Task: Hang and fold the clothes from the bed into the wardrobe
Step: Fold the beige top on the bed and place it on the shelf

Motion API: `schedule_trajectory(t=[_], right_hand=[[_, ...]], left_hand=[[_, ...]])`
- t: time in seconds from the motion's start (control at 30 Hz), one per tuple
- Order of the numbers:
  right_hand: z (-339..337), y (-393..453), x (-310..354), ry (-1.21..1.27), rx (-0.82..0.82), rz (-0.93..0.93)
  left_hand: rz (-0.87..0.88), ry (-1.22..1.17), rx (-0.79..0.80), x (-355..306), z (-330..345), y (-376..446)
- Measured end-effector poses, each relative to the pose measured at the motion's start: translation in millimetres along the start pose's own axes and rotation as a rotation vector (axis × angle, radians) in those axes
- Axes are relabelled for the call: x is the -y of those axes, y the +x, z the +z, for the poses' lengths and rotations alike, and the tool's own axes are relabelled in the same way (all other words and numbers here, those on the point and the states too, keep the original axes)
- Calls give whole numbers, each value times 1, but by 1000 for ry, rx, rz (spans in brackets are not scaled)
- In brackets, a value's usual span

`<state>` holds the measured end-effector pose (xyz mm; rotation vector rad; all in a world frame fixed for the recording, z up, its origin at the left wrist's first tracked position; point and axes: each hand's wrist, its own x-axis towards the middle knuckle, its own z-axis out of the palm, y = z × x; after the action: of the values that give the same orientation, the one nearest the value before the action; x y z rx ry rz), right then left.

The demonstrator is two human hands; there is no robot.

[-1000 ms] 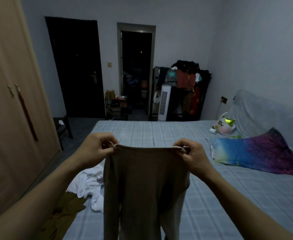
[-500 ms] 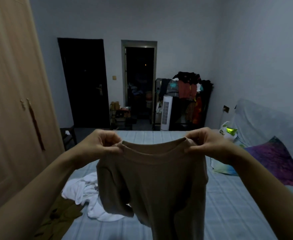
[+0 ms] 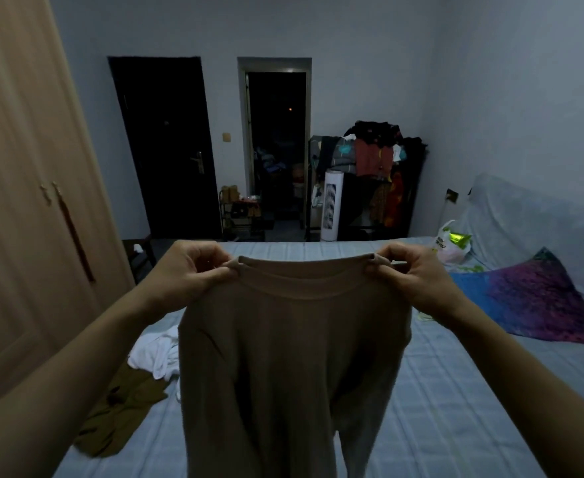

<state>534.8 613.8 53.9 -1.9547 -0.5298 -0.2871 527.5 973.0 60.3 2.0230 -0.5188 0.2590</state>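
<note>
I see my left hand (image 3: 194,274) and right hand (image 3: 418,276) pinching a tan long-sleeved top (image 3: 290,357) at its shoulders above the bed (image 3: 456,391); it hangs limp, light and soft, best held there.

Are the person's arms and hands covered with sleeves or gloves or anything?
No. Both arms are bare all the way to the bottom edge of the picture, with no sleeves showing. The left hand and right hand wear no gloves, and no rings, watch or bracelets can be seen. The room is dim, so tiny details could be missed.
</note>
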Motion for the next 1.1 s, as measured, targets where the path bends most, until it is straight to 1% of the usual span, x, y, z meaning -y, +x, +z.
schedule_trajectory(t=[0.1,0.2,0.27,0.33,0.37,0.4,0.43,0.47,0.53,0.57,0.6,0.67,0.73,0.8,0.9,0.97,1.03,1.1], right_hand=[[-4,-5,-1,-20,11,-19],[-4,-6,-4,-22,38,0],[-2,-6,-4,-12,89,72],[5,-1,-4,-1,148,164],[11,4,-6,0,154,205],[19,10,-8,6,130,245],[28,18,-12,7,71,296],[38,27,-17,7,-3,357],[61,42,-22,15,-128,474],[72,47,-22,23,-168,506],[83,50,-20,41,-196,513],[102,49,-10,101,-211,475],[118,41,1,155,-176,395],[131,33,10,207,-128,321],[141,25,18,322,-77,259],[141,22,21,382,-66,227],[139,20,21,411,-20,190],[139,21,18,354,15,168]], left_hand=[[-53,-32,38,-5,3,-7],[-134,-126,151,-5,1,-13],[-201,-191,220,0,-2,-13],[-317,-276,313,6,-4,-9],[-386,-326,343,9,-2,-6],[-462,-387,338,13,1,-1],[-539,-437,283,16,7,5],[-604,-472,172,20,14,12],[-650,-486,-131,22,28,28],[-645,-484,-254,20,34,32],[-630,-473,-326,17,41,35],[-542,-389,-355,9,55,31],[-414,-251,-356,-3,69,20],[-321,-135,-344,-12,82,10],[-234,-99,-309,-19,92,-1],[-211,-130,-285,-21,91,-6],[-209,-204,-206,-22,87,-7],[-238,-203,-113,-21,82,-7]])
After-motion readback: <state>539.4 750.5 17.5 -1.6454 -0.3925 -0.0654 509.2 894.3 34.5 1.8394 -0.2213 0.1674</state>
